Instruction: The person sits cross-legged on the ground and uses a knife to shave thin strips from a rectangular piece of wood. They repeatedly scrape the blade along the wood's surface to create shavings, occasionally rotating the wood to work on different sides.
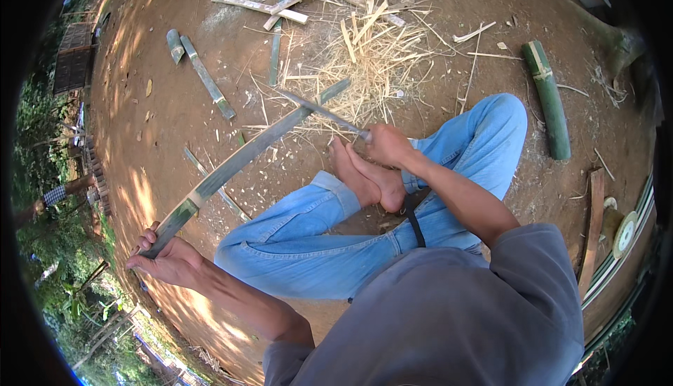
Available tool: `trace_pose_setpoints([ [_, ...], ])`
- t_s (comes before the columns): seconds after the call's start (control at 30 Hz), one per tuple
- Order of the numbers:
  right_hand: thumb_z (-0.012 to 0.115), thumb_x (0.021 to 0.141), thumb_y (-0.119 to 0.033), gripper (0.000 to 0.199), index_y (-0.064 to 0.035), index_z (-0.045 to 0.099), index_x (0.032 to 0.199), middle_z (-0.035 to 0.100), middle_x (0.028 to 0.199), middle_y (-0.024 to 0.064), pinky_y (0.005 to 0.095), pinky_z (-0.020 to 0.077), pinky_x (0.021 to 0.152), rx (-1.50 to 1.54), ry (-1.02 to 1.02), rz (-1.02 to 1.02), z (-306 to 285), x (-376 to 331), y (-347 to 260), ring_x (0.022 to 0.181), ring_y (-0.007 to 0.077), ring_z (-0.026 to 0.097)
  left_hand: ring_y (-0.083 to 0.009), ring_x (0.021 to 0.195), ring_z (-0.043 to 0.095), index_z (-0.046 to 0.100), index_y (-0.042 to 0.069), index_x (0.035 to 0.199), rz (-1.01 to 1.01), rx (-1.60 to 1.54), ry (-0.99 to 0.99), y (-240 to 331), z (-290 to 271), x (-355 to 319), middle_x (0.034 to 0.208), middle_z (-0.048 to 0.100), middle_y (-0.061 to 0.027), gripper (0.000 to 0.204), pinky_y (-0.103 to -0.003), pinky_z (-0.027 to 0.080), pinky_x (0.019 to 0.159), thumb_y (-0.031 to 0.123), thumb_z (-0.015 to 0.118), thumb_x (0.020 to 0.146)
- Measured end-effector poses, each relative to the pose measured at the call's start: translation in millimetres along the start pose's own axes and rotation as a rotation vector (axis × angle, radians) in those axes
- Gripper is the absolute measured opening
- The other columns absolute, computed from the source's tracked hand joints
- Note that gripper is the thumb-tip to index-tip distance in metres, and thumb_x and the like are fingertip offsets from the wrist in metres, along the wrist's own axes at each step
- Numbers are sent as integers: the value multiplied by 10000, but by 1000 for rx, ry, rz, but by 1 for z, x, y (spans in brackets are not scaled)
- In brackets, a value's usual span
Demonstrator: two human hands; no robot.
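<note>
1. Currently: bamboo strip (242,161), one, slanting from our left hand (175,260) up to the shavings (382,60). Step in hand reads as blade work on its far end.
2. Shavings: one loose pile, just beyond our feet (364,179); single curls too tangled to count.
3. Log (550,105): one, lying well off to our right.
4. Green offcuts (205,77): two, upper left.
5. Knife (340,119): one, crossing the strip near its far end. Can't tell if it's biting. We judge the next stroke needs a steady strip and a shallow blade angle.
6. Hands: two. Left grasps the strip's near end; right hand (389,145) is clenched around the knife handle.
</note>
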State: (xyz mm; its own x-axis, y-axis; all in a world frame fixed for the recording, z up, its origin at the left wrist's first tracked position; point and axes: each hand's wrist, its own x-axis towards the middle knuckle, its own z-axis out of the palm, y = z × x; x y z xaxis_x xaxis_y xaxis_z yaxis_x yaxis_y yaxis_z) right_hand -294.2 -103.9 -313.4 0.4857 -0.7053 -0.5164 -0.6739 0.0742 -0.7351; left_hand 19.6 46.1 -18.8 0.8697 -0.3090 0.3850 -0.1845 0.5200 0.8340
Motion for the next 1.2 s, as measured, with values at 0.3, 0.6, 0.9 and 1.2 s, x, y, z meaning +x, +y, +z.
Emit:
trace_pose_setpoints([
  [0.3, 607, 819, -220, 278, 9, 690, 953, 661, 857, 287, 500, 511, 745, -53, 36, -43, -15, 6, 18, 816, 435, 656, -194, 724, 465, 525, 99, 755, 18, 8, -23, -5, 1, 9, 715, 451, -16, 415, -392, 467, 846, 476, 542, 928],
  [0.6, 538, 894, -256, 348, 41, 685, 1001, 665, 954, 293, 486, 510, 840, -166, 99, 149, -16, 31, 55, 932, 397, 665, -183, 726, 460, 519, 112, 748, 20, 32, 16, -8, 0, 10, 713, 453, -8, 431, -396, 446, 821, 506, 542, 920],
  [0.9, 544, 873, -245, 320, 35, 675, 957, 660, 894, 289, 487, 514, 805, -28, -114, 24, -34, -23, -35, 904, 421, 655, -202, 684, 449, 526, 80, 761, 11, -94, -8, -4, -10, 7, 691, 460, -37, 420, -393, 404, 769, 448, 518, 962],
  [1.2, 579, 853, -227, 285, 34, 652, 940, 658, 829, 285, 507, 514, 744, 11, 80, -124, 2, -29, -12, 831, 438, 658, -177, 573, 417, 598, 62, 777, 13, -247, -106, 9, 3, -16, 623, 461, -43, 326, -349, 351, 671, 313, 517, 967],
])
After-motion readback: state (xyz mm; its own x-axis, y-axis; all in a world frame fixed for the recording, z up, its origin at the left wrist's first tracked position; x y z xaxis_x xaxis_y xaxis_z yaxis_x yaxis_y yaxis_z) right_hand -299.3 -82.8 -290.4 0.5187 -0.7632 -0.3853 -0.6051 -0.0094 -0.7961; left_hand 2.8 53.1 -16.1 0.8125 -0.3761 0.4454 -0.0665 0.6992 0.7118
